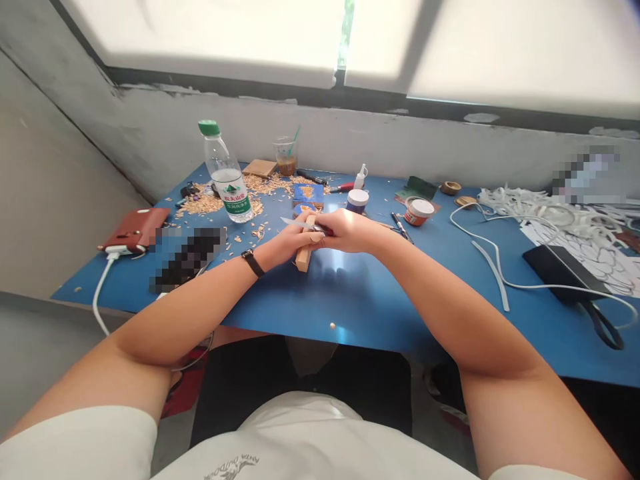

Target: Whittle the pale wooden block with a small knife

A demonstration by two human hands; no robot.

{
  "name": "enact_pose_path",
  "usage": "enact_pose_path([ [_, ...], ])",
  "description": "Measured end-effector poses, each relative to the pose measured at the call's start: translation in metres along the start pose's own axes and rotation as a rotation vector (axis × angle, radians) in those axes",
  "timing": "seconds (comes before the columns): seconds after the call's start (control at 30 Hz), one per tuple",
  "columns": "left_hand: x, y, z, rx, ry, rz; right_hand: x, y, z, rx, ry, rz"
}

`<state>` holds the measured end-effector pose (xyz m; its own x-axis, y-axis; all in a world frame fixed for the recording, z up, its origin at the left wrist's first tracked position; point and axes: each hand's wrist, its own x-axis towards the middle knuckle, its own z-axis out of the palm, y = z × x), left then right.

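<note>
Hands (320, 237) gripping wood stick (305, 248), knife (295, 223), mid-table (360, 300)

Blue table (360, 300) against grey wall (165, 133), bright window (225, 33) above — daylight, grey floor (30, 347)

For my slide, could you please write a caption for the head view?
Left hand holds a wooden stick, right hand a knife, over a blue table.

Single head-worn view, looking forward and down.
Camera sits above the person's chest, facing a blue table (360, 293) set against a grey wall (165, 133) under a window; forearms fill the near field, tabletop at arm's reach.
</note>
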<state>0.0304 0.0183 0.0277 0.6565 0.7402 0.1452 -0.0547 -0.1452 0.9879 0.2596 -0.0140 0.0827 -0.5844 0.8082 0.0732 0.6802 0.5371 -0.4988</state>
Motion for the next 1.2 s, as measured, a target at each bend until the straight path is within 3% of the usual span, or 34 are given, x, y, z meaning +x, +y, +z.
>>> enact_pose_path([
  [0.13,-0.006,0.012,-0.002,0.018,-0.031,-0.028,0.014,-0.01,-0.01,-0.038,-0.068,0.048],
  [0.43,-0.008,0.025,-0.007,-0.004,0.107,0.091,0.048,-0.022,-0.017,-0.166,-0.144,0.046],
  [0.67,-0.008,0.014,-0.014,-0.024,0.07,0.044,0.048,-0.03,-0.017,-0.299,-0.2,0.023],
  [0.83,-0.004,-0.001,-0.02,-0.054,0.1,0.097,0.043,-0.049,-0.021,-0.397,-0.209,0.1],
  [1.0,-0.001,-0.006,-0.021,-0.078,0.039,0.078,0.027,-0.047,-0.01,-0.349,-0.114,0.123],
  [1.2,0.006,-0.011,-0.022,-0.009,-0.029,0.177,0.004,-0.014,0.037,-0.089,0.225,0.044],
])
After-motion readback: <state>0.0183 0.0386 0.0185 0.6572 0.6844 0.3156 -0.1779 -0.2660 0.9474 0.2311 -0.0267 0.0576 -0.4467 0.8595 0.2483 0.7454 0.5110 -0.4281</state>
